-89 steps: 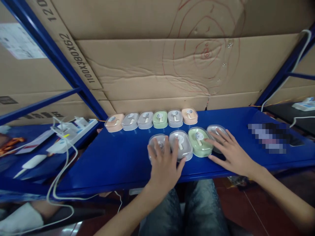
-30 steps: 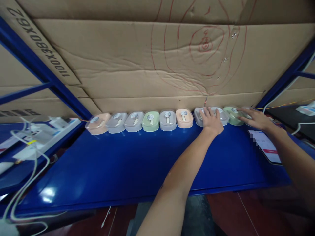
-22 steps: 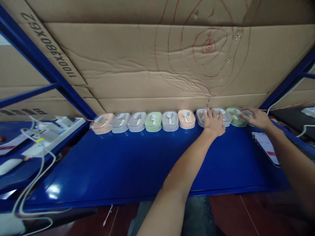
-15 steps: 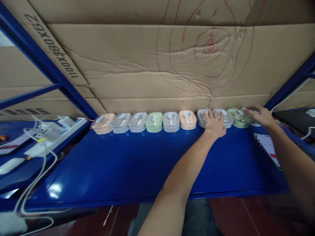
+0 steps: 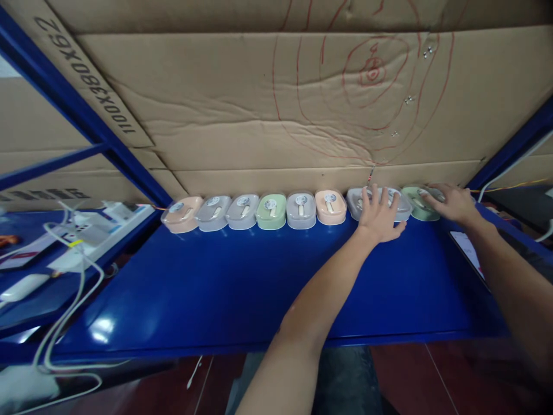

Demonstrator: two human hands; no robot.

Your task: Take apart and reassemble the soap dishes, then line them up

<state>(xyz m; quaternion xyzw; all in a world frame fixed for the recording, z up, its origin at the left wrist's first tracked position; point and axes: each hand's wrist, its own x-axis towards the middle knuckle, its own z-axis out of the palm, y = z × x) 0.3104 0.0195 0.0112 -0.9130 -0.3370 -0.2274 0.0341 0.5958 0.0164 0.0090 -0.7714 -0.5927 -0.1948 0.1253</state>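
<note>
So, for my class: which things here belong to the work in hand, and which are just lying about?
Seemingly in use:
left hand, over two grey boxes
right hand, its fingers over a green box
the six lidded boxes further left in the row

Seemingly just lying about:
phone, by the right forearm
power strip, far left

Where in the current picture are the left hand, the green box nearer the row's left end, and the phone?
Left hand (image 5: 379,219): head view, on the back of the hand.
Green box (image 5: 271,212): head view, on the middle of its top.
Phone (image 5: 468,250): head view, on the visible part of its screen.
</note>
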